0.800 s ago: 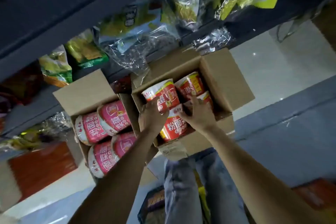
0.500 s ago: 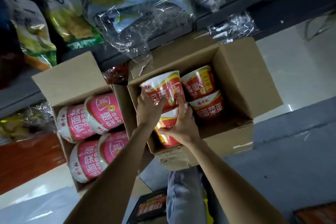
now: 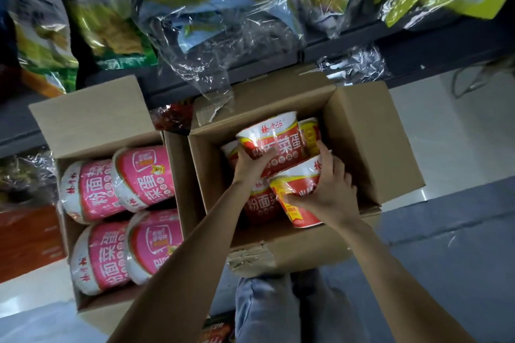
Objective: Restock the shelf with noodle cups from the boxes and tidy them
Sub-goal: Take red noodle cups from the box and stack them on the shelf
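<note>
Both hands are down in the right box (image 3: 370, 131) rn, each on a red cup. Left hand (image 3: 250, 166) has its fingers curled under the side of the top cup (image 3: 274, 145), which sits tilted and raised above the rest, rim pointing up-left. Right hand (image 3: 330, 192) is wrapped round a second cup (image 3: 299, 192) just below it, thumb on the near side, fingers over the far wall. More red cups are under and behind those two, can't count them exactly. The left box (image 3: 83, 117) beside it has four pink cups (image 3: 139, 175) lying on their sides, untouched. Shelf (image 3: 362, 44) above is crammed w/ snack bags (image 3: 211, 8), so imo stocking has barely started. Handling-wise: these look light, prob thin paper or foam walls w/ shrink film over them, so slick and easy to dent if you squeeze hard. I'd take them round the mid-body w/ a wide grip, or under the rim where it's stiffer, not by the lid. Two at once seems fine weight-wise, but the film could let one slide out on the way up to the shelf.
</note>
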A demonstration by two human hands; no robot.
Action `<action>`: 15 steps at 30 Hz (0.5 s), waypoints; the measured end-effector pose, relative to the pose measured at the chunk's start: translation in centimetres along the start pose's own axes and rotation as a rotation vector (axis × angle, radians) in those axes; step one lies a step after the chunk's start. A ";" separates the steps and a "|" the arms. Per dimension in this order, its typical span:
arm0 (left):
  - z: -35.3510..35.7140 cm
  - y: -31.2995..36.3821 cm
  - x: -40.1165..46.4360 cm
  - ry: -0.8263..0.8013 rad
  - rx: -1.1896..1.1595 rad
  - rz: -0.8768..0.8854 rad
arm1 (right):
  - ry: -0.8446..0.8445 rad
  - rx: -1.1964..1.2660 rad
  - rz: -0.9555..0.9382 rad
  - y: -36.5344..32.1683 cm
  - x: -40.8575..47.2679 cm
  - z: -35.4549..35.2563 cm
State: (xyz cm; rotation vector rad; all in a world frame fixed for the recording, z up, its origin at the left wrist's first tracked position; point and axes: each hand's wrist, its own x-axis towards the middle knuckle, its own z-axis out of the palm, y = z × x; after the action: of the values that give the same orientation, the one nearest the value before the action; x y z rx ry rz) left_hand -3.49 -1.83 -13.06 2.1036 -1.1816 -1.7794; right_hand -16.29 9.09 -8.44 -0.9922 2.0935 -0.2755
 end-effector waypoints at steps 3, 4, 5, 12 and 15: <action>1.0 -0.1 0.7 -0.008 -0.022 0.025 | 0.023 0.024 0.000 0.2 0.1 1.1; 1.3 0.0 0.8 0.020 -0.021 0.037 | 0.038 0.028 0.000 0.2 0.0 1.4; 1.4 0.1 1.0 0.053 -0.014 0.056 | 0.057 0.031 0.000 0.2 0.0 1.4; -2.1 1.2 -2.8 0.038 -0.116 0.192 | 0.133 0.122 -0.057 -0.4 -3.2 -1.9; -5.1 2.1 -7.1 -0.027 -0.198 0.358 | 0.167 0.313 -0.081 -0.8 -6.0 -4.7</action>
State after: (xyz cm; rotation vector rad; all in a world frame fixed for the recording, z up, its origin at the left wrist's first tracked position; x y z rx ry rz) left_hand 0.13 -0.55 -4.92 1.6445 -1.2379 -1.6835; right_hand -16.95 12.37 -1.56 -0.8891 2.0771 -0.7256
